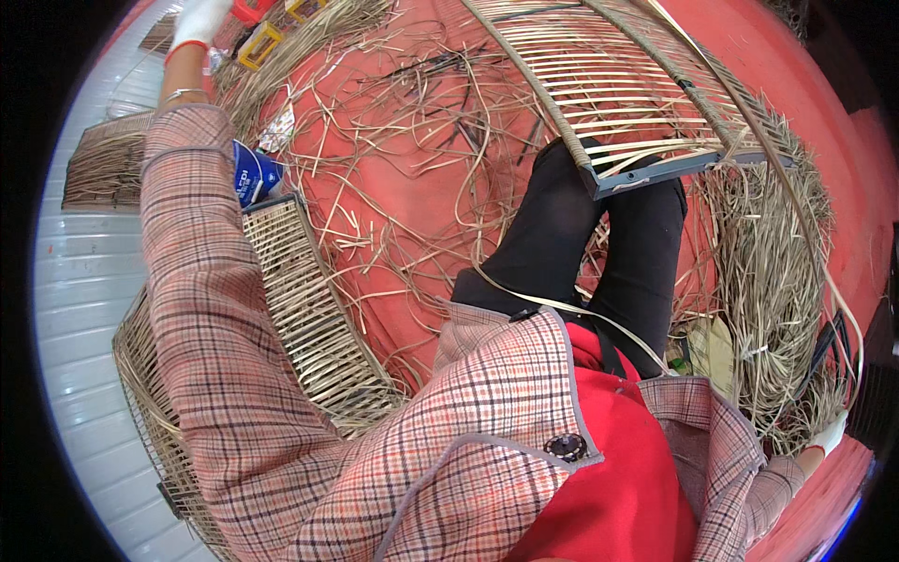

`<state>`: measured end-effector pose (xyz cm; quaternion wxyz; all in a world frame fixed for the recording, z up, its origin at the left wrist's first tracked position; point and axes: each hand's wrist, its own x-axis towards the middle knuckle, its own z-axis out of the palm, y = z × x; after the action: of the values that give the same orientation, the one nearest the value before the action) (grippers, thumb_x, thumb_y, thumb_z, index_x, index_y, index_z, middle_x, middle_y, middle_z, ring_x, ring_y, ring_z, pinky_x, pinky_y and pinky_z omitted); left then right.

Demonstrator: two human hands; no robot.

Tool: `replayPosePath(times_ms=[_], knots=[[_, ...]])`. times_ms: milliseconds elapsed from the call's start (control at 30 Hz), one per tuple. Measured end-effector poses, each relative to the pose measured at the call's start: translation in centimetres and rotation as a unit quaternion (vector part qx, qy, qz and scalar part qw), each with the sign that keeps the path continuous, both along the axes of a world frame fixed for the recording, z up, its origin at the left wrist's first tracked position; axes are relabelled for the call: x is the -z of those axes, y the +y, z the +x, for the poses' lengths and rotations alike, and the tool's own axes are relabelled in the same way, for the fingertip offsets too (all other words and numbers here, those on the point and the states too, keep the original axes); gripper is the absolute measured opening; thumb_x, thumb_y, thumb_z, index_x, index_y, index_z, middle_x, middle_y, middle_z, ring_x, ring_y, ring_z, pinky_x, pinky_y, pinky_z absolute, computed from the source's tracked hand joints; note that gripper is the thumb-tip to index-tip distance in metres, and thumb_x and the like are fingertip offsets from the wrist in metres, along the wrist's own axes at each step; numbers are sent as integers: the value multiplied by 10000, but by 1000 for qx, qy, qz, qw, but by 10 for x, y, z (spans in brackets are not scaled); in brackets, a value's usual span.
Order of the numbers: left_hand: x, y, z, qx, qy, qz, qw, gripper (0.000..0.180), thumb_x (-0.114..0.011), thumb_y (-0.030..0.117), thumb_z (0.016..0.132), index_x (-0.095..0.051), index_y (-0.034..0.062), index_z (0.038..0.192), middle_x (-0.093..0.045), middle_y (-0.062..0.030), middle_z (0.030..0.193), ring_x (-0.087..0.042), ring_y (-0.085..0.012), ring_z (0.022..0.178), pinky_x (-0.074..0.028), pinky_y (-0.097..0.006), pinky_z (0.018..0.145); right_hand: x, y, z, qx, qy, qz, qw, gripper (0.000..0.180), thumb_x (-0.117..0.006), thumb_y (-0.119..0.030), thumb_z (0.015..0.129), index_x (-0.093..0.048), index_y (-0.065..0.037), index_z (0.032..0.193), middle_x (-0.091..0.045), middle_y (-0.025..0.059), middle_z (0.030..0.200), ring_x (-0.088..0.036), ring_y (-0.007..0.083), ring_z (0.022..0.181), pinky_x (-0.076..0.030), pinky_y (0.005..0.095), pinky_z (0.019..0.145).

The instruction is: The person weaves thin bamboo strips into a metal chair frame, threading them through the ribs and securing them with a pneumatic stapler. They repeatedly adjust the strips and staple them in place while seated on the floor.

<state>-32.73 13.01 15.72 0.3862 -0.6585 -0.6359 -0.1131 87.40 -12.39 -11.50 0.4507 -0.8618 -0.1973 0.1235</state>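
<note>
A half-woven cane panel [609, 75] on a grey frame [655, 173] rests on my black-trousered knees. My left hand [198, 21], in a white glove, is stretched far up to the left, beside a red object [251, 9] and small yellow boxes [260, 45]; the picture's edge cuts its fingers off. My right hand [826, 436], also in a white glove, is low at the right next to a bundle of dry reeds [768, 272]. It looks closed on a long pale cane strip [847, 328] that curves along the right side.
Loose cane strands [412, 122] litter the red floor. Another woven panel [314, 318] lies by my left arm, with a blue packet [251, 173] above it. Flat woven mats [103, 164] sit on the white boards at the left.
</note>
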Motion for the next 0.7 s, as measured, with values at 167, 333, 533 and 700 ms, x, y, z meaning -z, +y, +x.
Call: replayPosePath(times_ms=[167,333,533,700], knots=[[52,-6,-59,-92,-110,-104,984,253,-520,260,1001,-656,128,1169,-721,-109,1064,-681,-278,982,-515,-362,841,-33,-8,7,-13,-211,-274,938,673,-369,-543,1035,-567,-11,1398,-610,155,1403,-581,307,1265,-415,405,1080],[106,-41,-108,-93,-214,-197,952,328,-518,183,1018,-591,149,1336,-735,-90,1144,-697,-251,1035,-529,-365,908,-47,-24,2,-25,-269,-297,916,670,-369,-538,1037,-565,-8,1396,-608,162,1402,-577,315,1269,-414,404,1082],[152,-52,-146,-106,-376,-231,891,308,-526,108,995,-602,42,1285,-727,-125,1155,-692,-231,1044,-515,-334,944,-49,-11,-5,-48,-282,-297,911,667,-369,-533,1039,-563,-3,1394,-606,170,1402,-573,325,1274,-413,404,1085],[154,-73,-165,-124,-315,-265,903,246,-580,124,986,-666,36,1199,-735,-149,1073,-693,-258,1023,-504,-342,930,-49,-8,-7,-52,-289,-305,906,664,-368,-529,1041,-562,0,1393,-604,177,1401,-569,333,1278,-412,404,1088]])
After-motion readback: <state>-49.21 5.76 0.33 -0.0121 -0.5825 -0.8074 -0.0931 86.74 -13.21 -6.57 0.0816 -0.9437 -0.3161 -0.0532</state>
